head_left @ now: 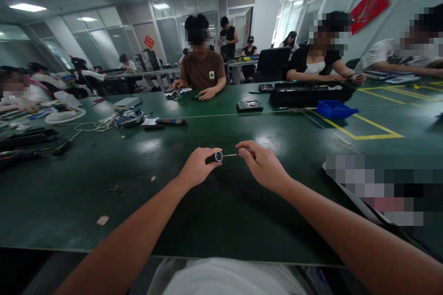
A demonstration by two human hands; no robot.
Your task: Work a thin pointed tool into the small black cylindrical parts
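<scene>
Over the green tabletop point(207, 221), my left hand point(195, 168) pinches a small black round part point(218, 156) with a silvery rim, its open end turned toward me. My right hand point(263, 166) is closed on the reddish handle of a thin screwdriver point(230, 155). The metal shaft points left and its tip meets the right side of the rim; whether it goes inside I cannot tell. Fingers cover much of the handle and the back of the black part.
Beyond my hands lie a dark pen-like tool point(171, 121), a hard drive point(249, 106), a blue bin point(335, 109) and a long black casing point(308, 94). Tangled cables point(126, 119) are at left. Across the table a person in a brown shirt point(202, 71) handles a circuit board.
</scene>
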